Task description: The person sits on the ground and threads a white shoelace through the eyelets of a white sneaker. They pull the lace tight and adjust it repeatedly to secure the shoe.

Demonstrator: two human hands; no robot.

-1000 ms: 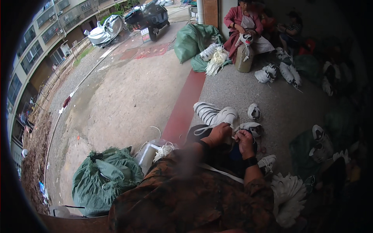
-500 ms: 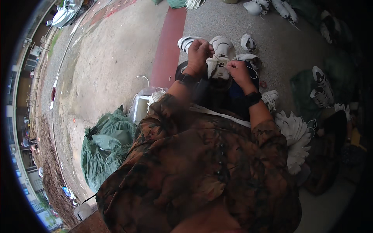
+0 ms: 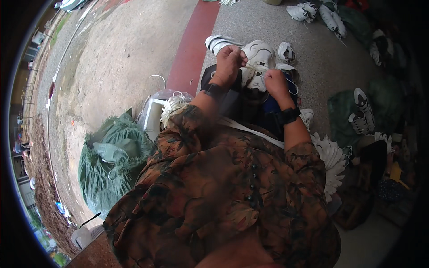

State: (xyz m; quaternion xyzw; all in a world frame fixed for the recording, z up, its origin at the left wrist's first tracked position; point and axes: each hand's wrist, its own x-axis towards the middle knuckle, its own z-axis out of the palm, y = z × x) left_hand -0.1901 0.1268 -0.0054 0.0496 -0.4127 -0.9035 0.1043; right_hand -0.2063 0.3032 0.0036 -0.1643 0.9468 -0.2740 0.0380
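Note:
Between my hands, above my lap, sits a white shoe upper (image 3: 255, 80) with dark openings. A pale shoelace (image 3: 253, 66) runs across its lacing area. My left hand (image 3: 229, 62), at its left side, pinches the lace with thumb and forefinger. On the other side my right hand (image 3: 277, 83) is closed with bent fingers at the lace; its grip is partly hidden. A loose white loop hangs near the right hand. Just beyond lie more white shoe uppers (image 3: 261, 51), a striped-looking stack (image 3: 220, 43) and a small one (image 3: 286, 52).
Left of me are a bundle of white laces (image 3: 177, 103), a white container in clear plastic (image 3: 154, 117) and a green sack (image 3: 115, 163). On the right, white shoe pieces (image 3: 330, 163) are stacked near a dark green sack (image 3: 342, 109) with a white upper (image 3: 364, 114) on it.
My right hand has turned and its fingers have closed more, slightly to the right. The lace now stretches across the upper. The whole view has shifted a little.

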